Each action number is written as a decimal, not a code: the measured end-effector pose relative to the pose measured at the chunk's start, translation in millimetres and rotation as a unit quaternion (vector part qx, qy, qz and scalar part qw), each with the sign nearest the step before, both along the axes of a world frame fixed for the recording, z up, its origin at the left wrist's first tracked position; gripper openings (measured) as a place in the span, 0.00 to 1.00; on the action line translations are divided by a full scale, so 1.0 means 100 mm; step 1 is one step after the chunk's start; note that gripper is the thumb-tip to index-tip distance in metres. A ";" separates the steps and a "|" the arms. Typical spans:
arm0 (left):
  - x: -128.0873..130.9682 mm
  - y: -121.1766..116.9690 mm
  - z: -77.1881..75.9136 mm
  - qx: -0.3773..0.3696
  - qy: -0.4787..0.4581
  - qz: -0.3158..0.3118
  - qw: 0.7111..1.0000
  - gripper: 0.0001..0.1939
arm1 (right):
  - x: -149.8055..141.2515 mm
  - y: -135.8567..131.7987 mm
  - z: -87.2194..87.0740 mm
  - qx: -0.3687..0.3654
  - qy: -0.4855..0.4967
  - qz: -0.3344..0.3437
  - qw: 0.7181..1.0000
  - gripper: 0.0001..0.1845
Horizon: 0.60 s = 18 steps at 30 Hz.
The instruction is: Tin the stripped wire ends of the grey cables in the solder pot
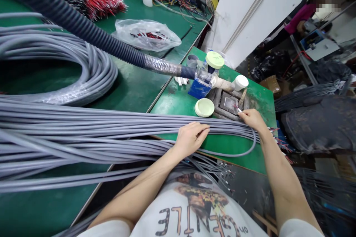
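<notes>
The grey cables (pixel 111 129) are pressed onto the bench (pixel 222 145) by the half-curled left hand (pixel 191 139), keeping them gathered, while a white-tipped wire (pixel 238 110) is pinched firmly in the right hand (pixel 252 119).

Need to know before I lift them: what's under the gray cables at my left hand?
The green bench top shows below the gray cables, with a cable loop lying on it. Directly beneath them, the surface and anything there are covered.

Left hand (pixel 191 139) palm down, curled; right hand (pixel 252 119) pinching, wrist bent
</notes>
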State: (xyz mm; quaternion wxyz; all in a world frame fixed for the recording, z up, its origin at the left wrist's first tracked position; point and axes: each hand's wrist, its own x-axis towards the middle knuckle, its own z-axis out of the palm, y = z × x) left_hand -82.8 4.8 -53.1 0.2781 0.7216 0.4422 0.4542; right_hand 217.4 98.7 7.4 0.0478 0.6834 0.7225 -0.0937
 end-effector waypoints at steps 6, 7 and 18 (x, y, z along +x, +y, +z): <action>0.00 0.00 0.00 0.001 0.000 0.003 1.000 0.11 | -0.01 0.01 0.00 0.001 0.010 -0.001 1.000 0.23; 0.00 0.01 0.00 0.000 -0.001 0.003 1.000 0.11 | -0.03 -0.01 0.03 0.002 0.014 -0.001 1.000 0.23; 0.00 0.00 -0.01 -0.008 -0.009 -0.003 1.000 0.11 | -0.38 -0.91 0.51 -0.037 0.340 -0.012 0.940 0.20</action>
